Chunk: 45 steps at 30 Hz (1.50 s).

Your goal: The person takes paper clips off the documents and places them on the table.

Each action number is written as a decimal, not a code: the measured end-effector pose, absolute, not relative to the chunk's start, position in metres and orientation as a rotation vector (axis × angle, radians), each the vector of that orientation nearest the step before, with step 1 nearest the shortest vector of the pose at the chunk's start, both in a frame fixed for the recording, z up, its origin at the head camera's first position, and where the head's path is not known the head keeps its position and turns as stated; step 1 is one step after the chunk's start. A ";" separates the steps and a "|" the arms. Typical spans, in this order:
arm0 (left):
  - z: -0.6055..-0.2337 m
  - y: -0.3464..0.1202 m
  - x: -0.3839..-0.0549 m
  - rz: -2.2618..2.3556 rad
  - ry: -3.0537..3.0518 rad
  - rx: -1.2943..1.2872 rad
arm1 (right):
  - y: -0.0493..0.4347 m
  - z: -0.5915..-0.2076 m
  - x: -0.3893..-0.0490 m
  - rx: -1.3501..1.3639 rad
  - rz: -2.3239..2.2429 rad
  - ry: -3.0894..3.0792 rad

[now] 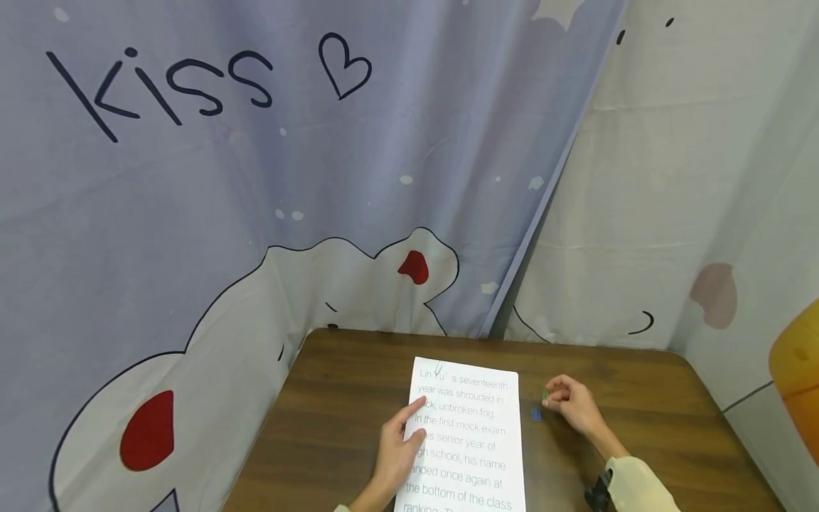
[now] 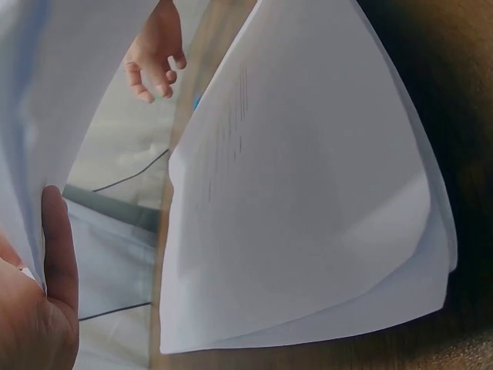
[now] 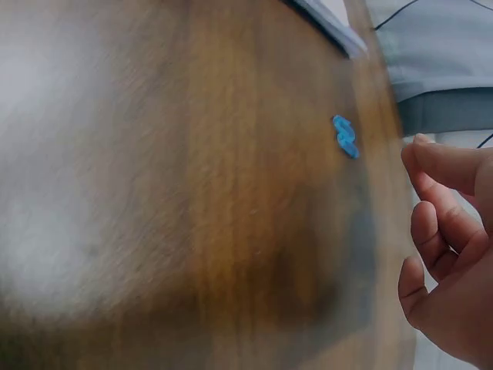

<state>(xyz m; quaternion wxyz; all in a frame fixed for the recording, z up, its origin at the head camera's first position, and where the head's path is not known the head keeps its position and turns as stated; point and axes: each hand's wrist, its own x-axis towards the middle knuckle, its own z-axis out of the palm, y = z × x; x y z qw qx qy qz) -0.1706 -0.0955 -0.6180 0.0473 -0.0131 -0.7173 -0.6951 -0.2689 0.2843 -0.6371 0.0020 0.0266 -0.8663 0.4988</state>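
My left hand (image 1: 397, 444) grips a printed sheet of paper (image 1: 470, 427) at its left edge, thumb on the printed face. The left wrist view shows the held paper (image 2: 77, 69) raised, with more sheets (image 2: 308, 185) beneath it over the table. A thin clip (image 1: 438, 368) sits at the top edge of the printed page. To the right of the paper, my right hand (image 1: 576, 407) pinches a small green paper clip (image 1: 545, 394) between thumb and index finger. Small blue paper clips (image 1: 536, 414) lie on the table beside that hand; they also show in the right wrist view (image 3: 346, 137).
The brown wooden table (image 1: 345, 384) has rounded far corners. Behind it hangs a printed curtain (image 1: 384, 142), meeting a pale one (image 1: 614, 213) on the right. A dark strap (image 1: 598, 492) is on my right wrist by the pale sleeve (image 1: 640, 487).
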 end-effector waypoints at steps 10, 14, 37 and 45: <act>-0.618 -0.098 -0.169 -2.126 -2.190 -0.050 | 0.286 -0.653 -0.263 0.046 1.437 -2.784; -0.618 -0.099 -0.169 -2.128 -2.181 -0.051 | 0.286 -0.657 -0.261 0.057 1.426 -2.807; -0.619 -0.098 -0.170 -2.142 -2.176 -0.023 | 0.290 -0.665 -0.266 0.104 1.299 -2.885; -0.619 -0.096 -0.169 -2.127 -2.191 0.009 | 0.290 -0.659 -0.266 0.138 1.286 -2.920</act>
